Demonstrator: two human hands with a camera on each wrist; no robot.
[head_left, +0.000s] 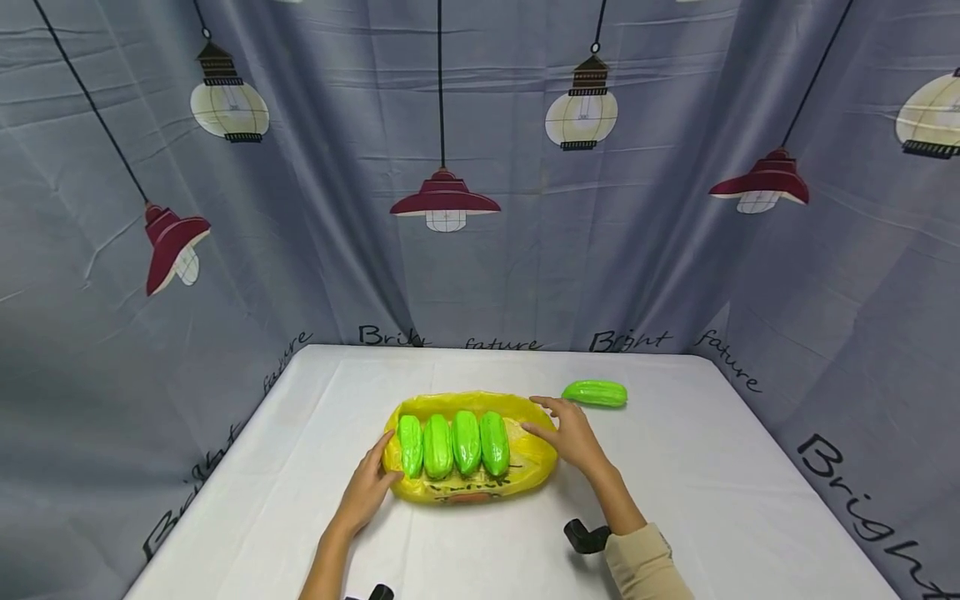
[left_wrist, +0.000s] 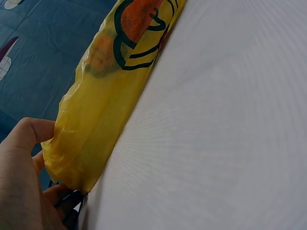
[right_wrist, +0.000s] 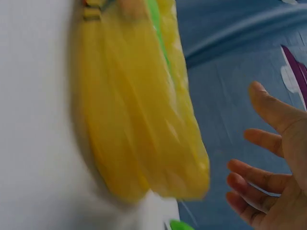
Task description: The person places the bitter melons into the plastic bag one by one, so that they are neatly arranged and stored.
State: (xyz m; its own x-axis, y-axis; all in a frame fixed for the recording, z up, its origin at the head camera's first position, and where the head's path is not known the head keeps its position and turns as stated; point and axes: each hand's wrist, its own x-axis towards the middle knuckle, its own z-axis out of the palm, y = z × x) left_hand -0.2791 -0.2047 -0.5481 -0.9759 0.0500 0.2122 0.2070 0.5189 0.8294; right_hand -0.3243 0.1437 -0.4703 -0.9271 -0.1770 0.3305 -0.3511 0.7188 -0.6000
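A yellow plastic bag (head_left: 528, 479) with dark and orange print lies on the table, its mouth spread wide and facing up. Inside, towards its left side, several shiny green cucumbers (head_left: 466, 442) lie side by side in a row. Around the bag's left end curl the thumb and fingers of my left hand (head_left: 367, 492); the left wrist view shows the bag's end between them. My right hand (head_left: 572, 433) hovers at the right end with fingers spread and nothing in them. Another green cucumber (head_left: 596, 393) lies on the table beyond that hand.
A white cloth covers the table (head_left: 750, 500). Behind it and at both sides hang grey-blue curtains (head_left: 502, 283) printed with lamps and lettering. A black wrist device (head_left: 587, 537) sits by the right forearm, close to the beige sleeve (head_left: 645, 562).
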